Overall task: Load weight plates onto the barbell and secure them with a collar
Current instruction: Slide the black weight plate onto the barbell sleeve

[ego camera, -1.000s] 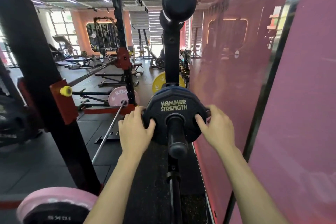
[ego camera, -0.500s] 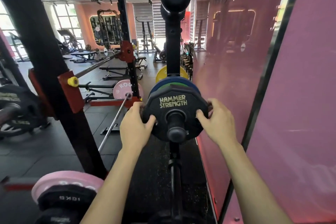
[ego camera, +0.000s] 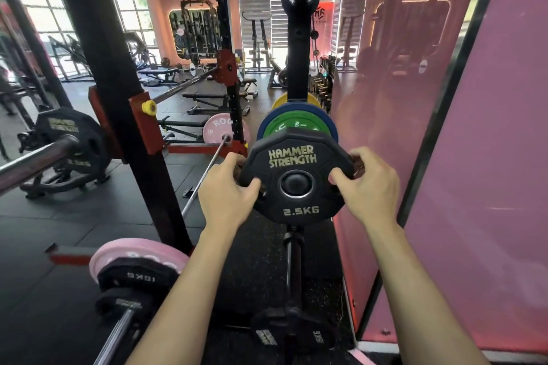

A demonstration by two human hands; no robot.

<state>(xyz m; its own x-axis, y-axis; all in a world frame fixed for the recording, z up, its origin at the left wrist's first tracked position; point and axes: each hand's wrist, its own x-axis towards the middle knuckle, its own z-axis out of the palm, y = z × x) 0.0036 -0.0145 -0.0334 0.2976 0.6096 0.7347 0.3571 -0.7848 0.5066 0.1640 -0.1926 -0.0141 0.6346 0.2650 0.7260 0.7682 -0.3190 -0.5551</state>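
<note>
Gym floor, rack storage peg — 2.5kg plate [ego camera: 296, 178] gripped at both edges by left hand [ego camera: 226, 187] and right hand [ego camera: 370, 184]; barbell [ego camera: 38, 157] loading not finished, no collar seen.

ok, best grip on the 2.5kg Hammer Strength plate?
Grip the 2.5kg Hammer Strength plate by its opposite side rims, from the outer face, as the left hand and right hand do: it stands upright on a storage peg.

The dark gym floor

A black rubber floor [ego camera: 59, 234] holds a thin silver bar [ego camera: 204, 175] and a black bench [ego camera: 207, 96].
</note>
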